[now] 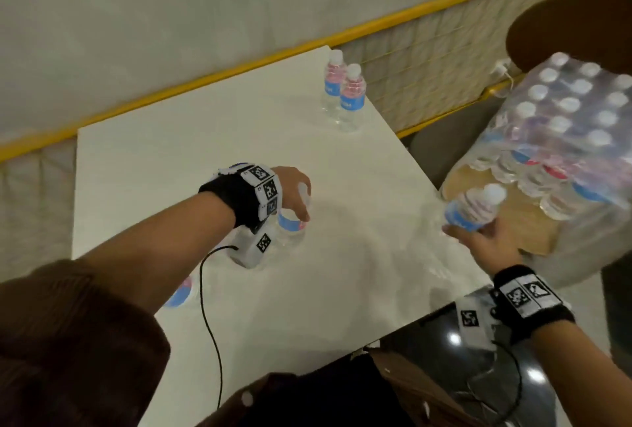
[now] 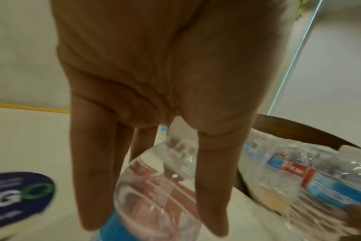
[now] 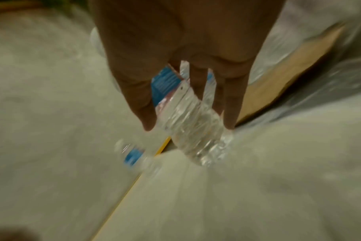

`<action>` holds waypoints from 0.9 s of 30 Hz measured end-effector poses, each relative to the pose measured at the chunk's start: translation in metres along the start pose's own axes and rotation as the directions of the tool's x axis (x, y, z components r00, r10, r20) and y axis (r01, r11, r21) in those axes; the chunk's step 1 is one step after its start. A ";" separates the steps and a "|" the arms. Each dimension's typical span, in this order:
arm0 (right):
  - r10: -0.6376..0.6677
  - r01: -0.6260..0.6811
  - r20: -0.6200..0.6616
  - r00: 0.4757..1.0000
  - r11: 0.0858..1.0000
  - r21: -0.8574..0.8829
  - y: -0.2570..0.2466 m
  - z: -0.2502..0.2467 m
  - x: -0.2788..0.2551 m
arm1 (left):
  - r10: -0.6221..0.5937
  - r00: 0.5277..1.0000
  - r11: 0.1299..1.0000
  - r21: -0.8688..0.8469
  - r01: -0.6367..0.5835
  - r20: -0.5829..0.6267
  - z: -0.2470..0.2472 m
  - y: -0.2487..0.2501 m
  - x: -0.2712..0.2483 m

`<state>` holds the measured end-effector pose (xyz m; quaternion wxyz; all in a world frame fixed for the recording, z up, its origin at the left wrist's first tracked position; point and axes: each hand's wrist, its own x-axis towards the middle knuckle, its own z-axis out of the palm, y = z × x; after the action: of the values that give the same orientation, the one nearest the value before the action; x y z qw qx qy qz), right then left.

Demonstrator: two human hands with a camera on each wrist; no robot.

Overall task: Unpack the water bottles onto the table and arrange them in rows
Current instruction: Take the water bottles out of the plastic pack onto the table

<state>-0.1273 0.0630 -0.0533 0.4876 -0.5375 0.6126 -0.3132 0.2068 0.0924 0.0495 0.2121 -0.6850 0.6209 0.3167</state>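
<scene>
The left hand (image 1: 294,187) curls its fingers (image 2: 97,171) round an upright bottle (image 1: 292,221) mid-table (image 1: 171,153). At four o'clock, past the table's right edge, the right hand (image 1: 489,238) grips a tilted bottle (image 1: 473,207); the wrist view is blurred. The wrapped pack (image 1: 564,125) sits at two o'clock, two standing bottles (image 1: 343,91) at twelve.

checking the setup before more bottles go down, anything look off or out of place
Nothing is spilled or visibly damaged. The shrink-wrapped pack sits tilted beside the table, off its right edge. Two bottles stand upright at the far corner. Each hand holds one bottle: left hand, right hand.
</scene>
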 end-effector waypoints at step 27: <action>0.152 0.469 0.834 0.531 0.767 -0.438 -0.065 0.225 -0.090 | -0.108 0.991 0.967 0.239 0.087 0.079 -0.014 -0.059 -0.028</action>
<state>0.1013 0.1667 -0.0447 0.4798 -0.8040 0.3157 0.1538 0.2670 0.1113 0.0730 0.3350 -0.6697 0.6092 0.2611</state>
